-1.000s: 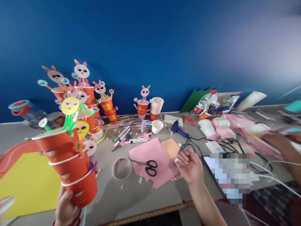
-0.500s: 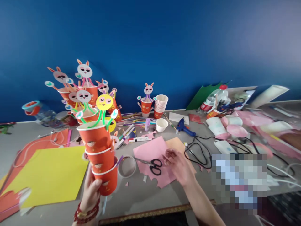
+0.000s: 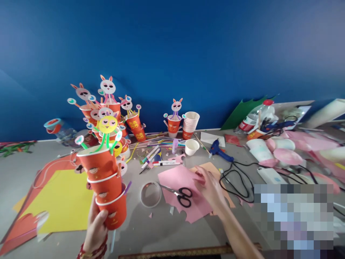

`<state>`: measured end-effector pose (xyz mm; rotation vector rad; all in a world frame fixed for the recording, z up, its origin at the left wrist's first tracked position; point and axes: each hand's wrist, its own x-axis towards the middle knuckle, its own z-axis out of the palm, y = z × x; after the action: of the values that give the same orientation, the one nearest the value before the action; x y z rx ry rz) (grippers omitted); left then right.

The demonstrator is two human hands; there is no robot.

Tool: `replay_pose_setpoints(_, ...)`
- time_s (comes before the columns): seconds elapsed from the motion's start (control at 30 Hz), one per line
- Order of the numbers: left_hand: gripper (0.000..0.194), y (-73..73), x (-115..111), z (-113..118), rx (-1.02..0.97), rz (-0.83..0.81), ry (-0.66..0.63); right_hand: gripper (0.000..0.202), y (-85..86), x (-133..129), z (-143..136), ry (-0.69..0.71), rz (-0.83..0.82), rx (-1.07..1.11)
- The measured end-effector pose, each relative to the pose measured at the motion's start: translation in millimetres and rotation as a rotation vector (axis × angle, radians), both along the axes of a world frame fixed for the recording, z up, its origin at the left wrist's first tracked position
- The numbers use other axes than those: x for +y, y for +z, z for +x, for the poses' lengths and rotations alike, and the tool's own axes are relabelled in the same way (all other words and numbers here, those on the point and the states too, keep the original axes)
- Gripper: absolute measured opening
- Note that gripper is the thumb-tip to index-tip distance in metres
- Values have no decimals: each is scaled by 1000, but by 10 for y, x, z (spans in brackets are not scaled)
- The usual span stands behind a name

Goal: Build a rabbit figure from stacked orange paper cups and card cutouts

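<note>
Stacked orange cups [image 3: 106, 189], clasped in the left hand's [image 3: 95, 226] grip, have shifted leftward; right hand [image 3: 211, 187], fingers spread, now touches pink paper [image 3: 179, 180].

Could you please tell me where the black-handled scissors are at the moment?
In the head view, the scissors lie on the pink paper near the table's middle, between the tape ring and the right hand.

Your left hand [image 3: 95, 230] has swung the stack of orange cups [image 3: 106, 187] in from the far left and more upright, above the edge of the yellow sheet [image 3: 59, 205]. Your right hand [image 3: 211, 187] has slid forward onto the pink paper [image 3: 183, 180], just beside the scissors [image 3: 181, 196].
</note>
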<state>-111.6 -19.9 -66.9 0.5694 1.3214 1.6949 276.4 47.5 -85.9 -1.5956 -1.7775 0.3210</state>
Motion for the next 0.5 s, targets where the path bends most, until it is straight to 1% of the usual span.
replay_pose_setpoints(0.07, 75, 9, -19, -8, 2, 0, -2, 34, 64, -47, -40, 61, 24, 34)
replay_pose_setpoints(0.13, 76, 11, -29, -15, -6, -5, -13, 30, 173, -159, -84, 205, 0, 50)
replay_pose_setpoints(0.2, 77, 10, -24, -22, -10, -14, -2, 30, 277, -306, -116, 356, -35, 43)
replay_pose_setpoints(0.27, 78, 14, -7, -24, -14, -14, 0, 33, 334, -450, -127, 448, -42, 6)
replay_pose_setpoints(0.37, 74, 32, 18, -17, -40, 17, -35, 34, 333, -614, -106, 481, -44, -65)
replay_pose_setpoints(0.5, 69, 30, 20, -4, -87, 40, -46, 30, 294, -728, -98, 507, -36, -150)
